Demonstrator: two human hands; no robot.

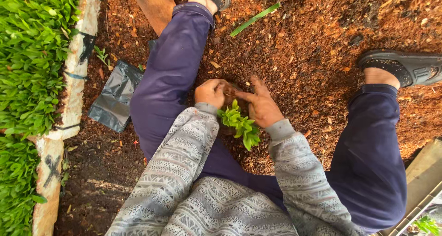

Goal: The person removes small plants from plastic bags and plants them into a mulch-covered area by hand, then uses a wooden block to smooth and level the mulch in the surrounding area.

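A small green seedling (239,124) with a brown soil clump at its root (230,92) sits between my two hands, above the reddish-brown mulch soil (299,56). My left hand (210,92) is curled against the left side of the root clump. On the clump's right side, my right hand (261,106) presses with fingers partly spread. Both grey patterned sleeves reach in from the bottom of the view. My legs in dark blue trousers are spread to either side, and the seedling is between them.
A black plastic nursery bag (113,98) lies flat on the soil at left. A painted stone kerb (69,89) borders a bed of dense green seedlings (27,70). Black sandals (405,66) on my feet, a wooden board (154,6), a loose green leaf (254,19), a tray edge (426,185) lower right.
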